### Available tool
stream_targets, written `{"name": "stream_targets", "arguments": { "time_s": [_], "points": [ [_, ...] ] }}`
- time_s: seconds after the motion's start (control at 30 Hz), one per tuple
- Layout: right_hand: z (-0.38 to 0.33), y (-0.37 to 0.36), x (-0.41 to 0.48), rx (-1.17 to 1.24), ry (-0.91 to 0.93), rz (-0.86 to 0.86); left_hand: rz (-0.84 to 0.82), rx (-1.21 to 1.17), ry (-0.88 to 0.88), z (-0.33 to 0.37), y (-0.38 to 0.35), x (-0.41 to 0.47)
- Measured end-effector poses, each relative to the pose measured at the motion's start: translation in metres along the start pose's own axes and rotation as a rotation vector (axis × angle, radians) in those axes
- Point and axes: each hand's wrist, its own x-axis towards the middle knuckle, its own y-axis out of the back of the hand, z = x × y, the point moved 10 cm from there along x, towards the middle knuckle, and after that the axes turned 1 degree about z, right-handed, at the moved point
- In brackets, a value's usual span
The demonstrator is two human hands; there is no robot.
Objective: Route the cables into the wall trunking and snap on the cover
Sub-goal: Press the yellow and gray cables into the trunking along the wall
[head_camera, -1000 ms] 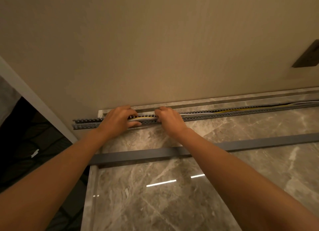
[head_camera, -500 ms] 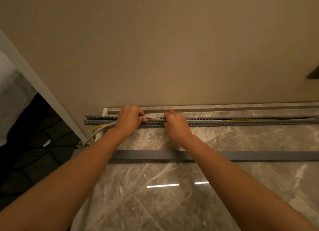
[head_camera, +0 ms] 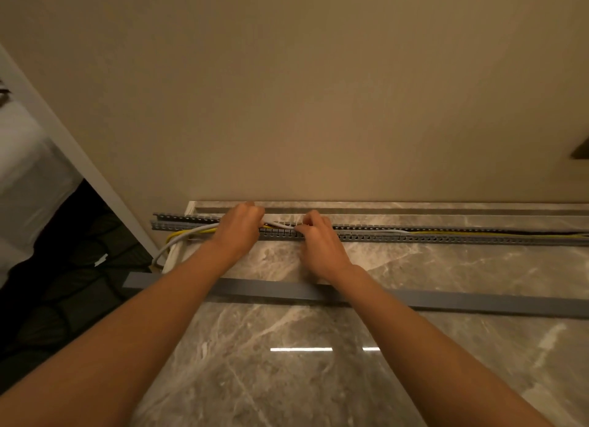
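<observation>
My left hand and right hand stay pinched on the cables, now lifted clear of the trunking. Their left ends hang out, so the cover must wait

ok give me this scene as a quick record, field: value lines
surface: marble top against a beige wall
trunking: slotted, grey, open, lying along the wall
cables: grey and yellow, partly in the trunking, spilling out at its left end
left hand: on the cables at the trunking
right hand: fingers on the trunking
cover: off, lying nearer the person
</observation>
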Motion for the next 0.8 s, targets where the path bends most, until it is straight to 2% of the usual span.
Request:
{"name": "stream_targets", "arguments": {
  "time_s": [0.1,0.23,0.6,0.8],
  "points": [
    [0.002,0.0,0.0,0.021,-0.026,-0.004,0.028,0.177,-0.095,0.012,-0.003,-0.004],
    [0.003,0.001,-0.002,0.012,-0.022,-0.038,-0.044,0.285,-0.107,0.014,-0.014,-0.016],
    [-0.005,0.001,-0.006,-0.108,-0.04,-0.157,-0.096,0.132,-0.04,0.004,-0.013,-0.026],
    [-0.028,0.012,0.004,-0.075,-0.038,-0.074,-0.234,-0.188,0.046,-0.014,0.004,-0.02]
  ]
}}
